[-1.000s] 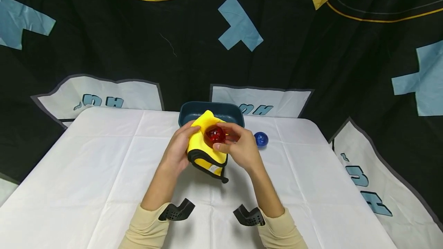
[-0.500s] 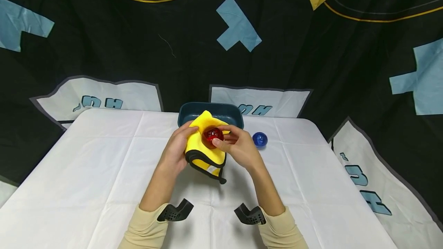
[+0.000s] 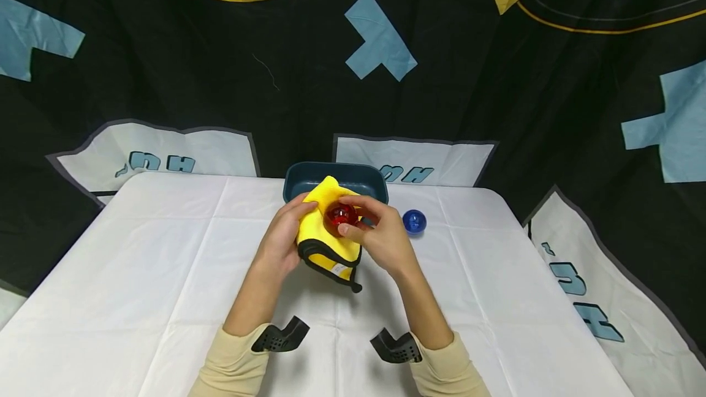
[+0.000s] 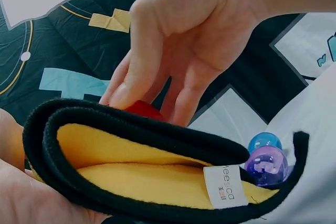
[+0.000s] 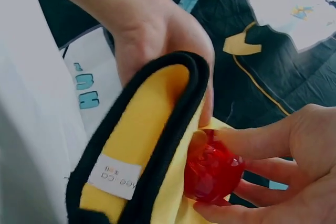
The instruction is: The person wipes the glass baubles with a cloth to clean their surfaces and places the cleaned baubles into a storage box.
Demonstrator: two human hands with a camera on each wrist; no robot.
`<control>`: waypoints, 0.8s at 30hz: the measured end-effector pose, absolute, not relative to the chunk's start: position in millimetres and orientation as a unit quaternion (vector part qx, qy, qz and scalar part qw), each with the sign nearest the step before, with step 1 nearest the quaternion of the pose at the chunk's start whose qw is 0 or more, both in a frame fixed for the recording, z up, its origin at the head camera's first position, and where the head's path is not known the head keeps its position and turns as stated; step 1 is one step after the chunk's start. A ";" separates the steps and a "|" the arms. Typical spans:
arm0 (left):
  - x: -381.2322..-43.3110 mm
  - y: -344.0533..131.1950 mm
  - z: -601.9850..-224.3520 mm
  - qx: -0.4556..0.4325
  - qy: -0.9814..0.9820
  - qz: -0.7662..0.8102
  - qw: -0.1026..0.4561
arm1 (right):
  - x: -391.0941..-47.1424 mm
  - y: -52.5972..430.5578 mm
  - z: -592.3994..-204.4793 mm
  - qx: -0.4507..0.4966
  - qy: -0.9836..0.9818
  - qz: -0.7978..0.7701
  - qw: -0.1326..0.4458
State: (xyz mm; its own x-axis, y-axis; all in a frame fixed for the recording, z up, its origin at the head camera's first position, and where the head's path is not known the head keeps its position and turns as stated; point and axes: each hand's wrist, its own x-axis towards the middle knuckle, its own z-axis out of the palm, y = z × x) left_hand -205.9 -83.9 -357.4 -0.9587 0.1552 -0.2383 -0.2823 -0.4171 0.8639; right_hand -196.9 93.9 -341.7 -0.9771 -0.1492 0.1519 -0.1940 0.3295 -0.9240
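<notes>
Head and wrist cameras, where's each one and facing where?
Head: worn on the head, facing forward and down at the yellow cloth; left hand, right hand and sleeves show.
Left wrist: worn there, facing the cloth edge-on; both hands show.
Right wrist: worn there, facing the red ball; both hands show.
Wrist views share the white label.

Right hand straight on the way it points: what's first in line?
Most likely the yellow cloth, just past the red ball the right hand holds; any gap between them is unclear.
</notes>
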 end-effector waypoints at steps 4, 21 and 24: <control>-206.3 -83.4 -357.7 -0.053 0.527 0.837 0.136 | -198.7 96.5 -340.4 0.104 -0.820 0.563 0.011; -204.7 -81.9 -357.7 -0.047 0.529 0.837 0.130 | -204.3 97.9 -343.8 0.026 -0.832 0.554 -0.022; -204.6 -81.9 -357.7 -0.043 0.531 0.836 0.129 | -204.9 98.3 -344.1 0.030 -0.831 0.554 -0.027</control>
